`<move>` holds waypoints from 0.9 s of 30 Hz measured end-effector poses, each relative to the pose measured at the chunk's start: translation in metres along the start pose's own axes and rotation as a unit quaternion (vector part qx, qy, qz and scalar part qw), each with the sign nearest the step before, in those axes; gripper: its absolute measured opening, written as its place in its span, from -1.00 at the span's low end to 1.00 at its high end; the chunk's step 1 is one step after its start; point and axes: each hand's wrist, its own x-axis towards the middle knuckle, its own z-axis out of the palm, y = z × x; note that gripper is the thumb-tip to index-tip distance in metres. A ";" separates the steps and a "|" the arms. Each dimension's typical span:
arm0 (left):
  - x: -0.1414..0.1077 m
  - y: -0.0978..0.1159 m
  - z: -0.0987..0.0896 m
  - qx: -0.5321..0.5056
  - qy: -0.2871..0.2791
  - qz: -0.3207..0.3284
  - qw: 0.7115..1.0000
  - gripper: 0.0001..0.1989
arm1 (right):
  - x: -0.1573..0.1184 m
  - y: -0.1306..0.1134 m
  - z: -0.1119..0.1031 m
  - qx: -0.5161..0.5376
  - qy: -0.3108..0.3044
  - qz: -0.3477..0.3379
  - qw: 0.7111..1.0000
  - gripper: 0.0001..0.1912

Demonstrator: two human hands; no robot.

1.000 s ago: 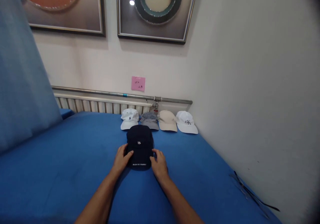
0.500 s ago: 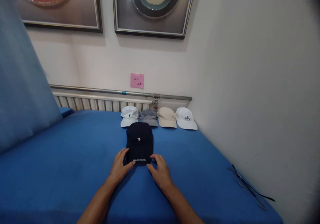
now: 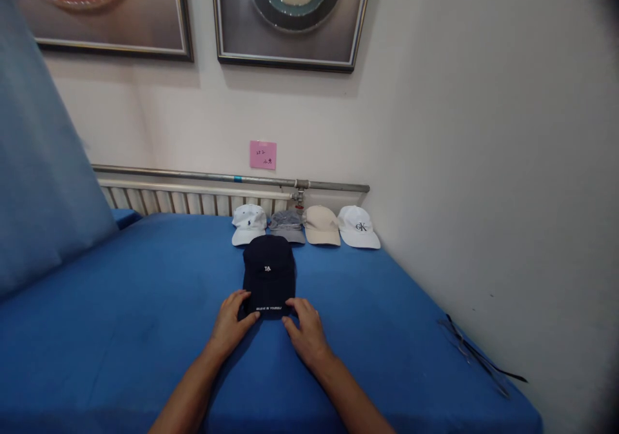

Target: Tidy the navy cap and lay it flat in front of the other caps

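A dark navy baseball cap (image 3: 269,273) lies on the blue-covered surface, its brim pointing towards me. It has a small white logo on the front and white lettering along the brim. My left hand (image 3: 232,321) grips the brim's left corner, with the thumb at the front edge and the fingers at the side. At the right corner, my right hand (image 3: 308,334) holds the brim the same way. Behind it stand a white cap (image 3: 249,226), a grey cap (image 3: 287,227), a beige cap (image 3: 322,226) and a white cap with black letters (image 3: 358,227).
The blue sheet (image 3: 145,305) meets a wall on the right. A radiator (image 3: 193,200) and a metal pipe (image 3: 193,174) run behind the caps. A blue curtain (image 3: 43,163) hangs at left. Thin dark straps or cords (image 3: 478,356) lie at the right edge.
The view has shifted slightly. Both hands stay at the brim of the navy cap, and the caps keep their places.
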 end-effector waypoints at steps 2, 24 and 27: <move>0.000 0.000 0.000 0.001 0.000 0.002 1.000 -0.55 | 0.000 0.000 0.000 -0.002 -0.004 -0.008 1.000 -0.69; -0.002 0.001 -0.001 0.001 -0.004 0.003 1.000 -0.59 | -0.002 -0.001 0.001 -0.019 -0.006 -0.021 1.000 -0.55; -0.002 0.001 -0.001 0.001 0.000 0.005 1.000 -0.59 | -0.002 -0.001 0.001 -0.021 -0.006 -0.020 1.000 -0.55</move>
